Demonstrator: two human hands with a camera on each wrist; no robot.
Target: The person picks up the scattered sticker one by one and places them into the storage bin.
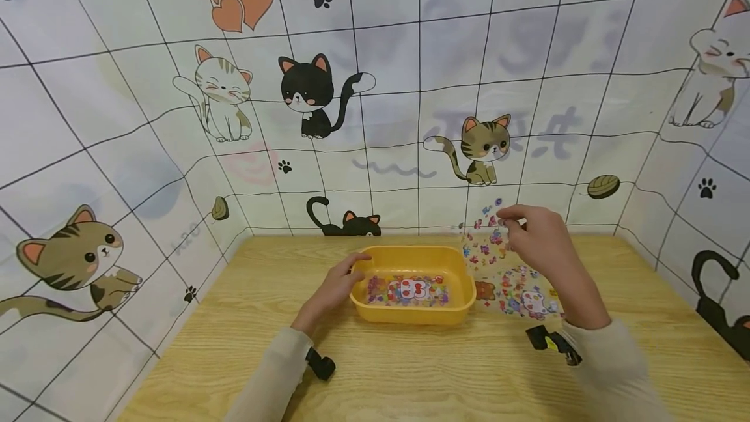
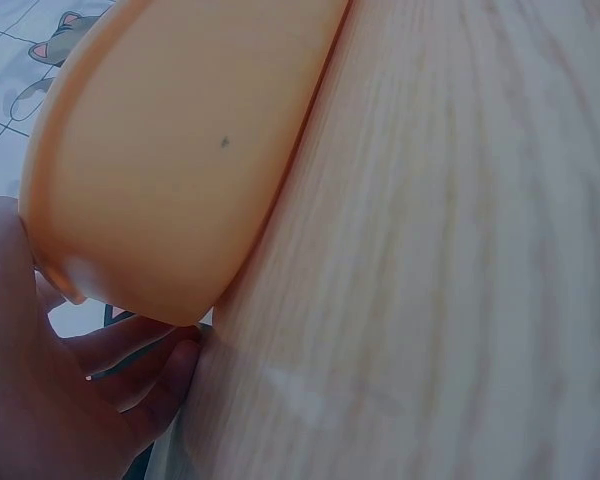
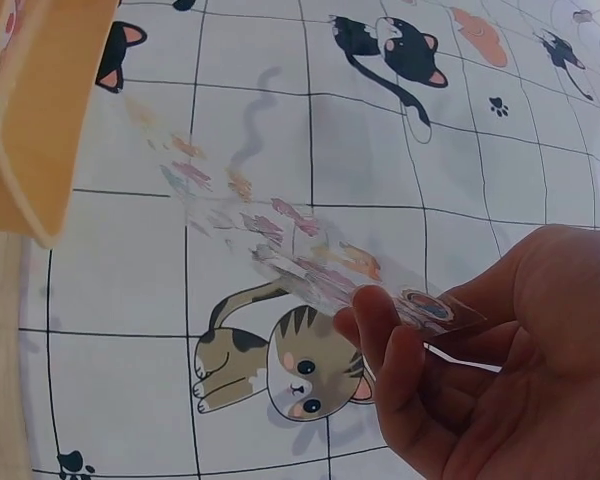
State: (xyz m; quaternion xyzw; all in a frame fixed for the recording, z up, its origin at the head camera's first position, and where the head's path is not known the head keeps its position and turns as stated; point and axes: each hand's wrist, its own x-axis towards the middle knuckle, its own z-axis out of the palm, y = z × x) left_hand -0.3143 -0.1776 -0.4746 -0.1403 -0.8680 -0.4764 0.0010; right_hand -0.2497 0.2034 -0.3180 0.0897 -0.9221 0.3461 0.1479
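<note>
A yellow plastic basin (image 1: pixel 410 315) sits on the table. At its left end my left hand (image 1: pixel 334 284) holds the rim, and the left wrist view shows the fingers (image 2: pixel 160 385) bent around the basin's end. Beyond the basin's right side, my right hand (image 1: pixel 541 239) is raised and pinches the upper edge of a clear sticker sheet (image 1: pixel 484 247) between thumb and fingertips. Small colourful pictures cover this sheet, which hangs tilted in the right wrist view. Inside the basin lie colourful stickers (image 1: pixel 413 289) with a white character in the middle.
Another clear sheet of colourful stickers (image 1: pixel 512 298) lies on the wooden table (image 1: pixel 410 370) right of the basin, partly under my right forearm. A white cloth wall (image 1: pixel 398 116) with a grid and printed cats encloses the table at the back and sides.
</note>
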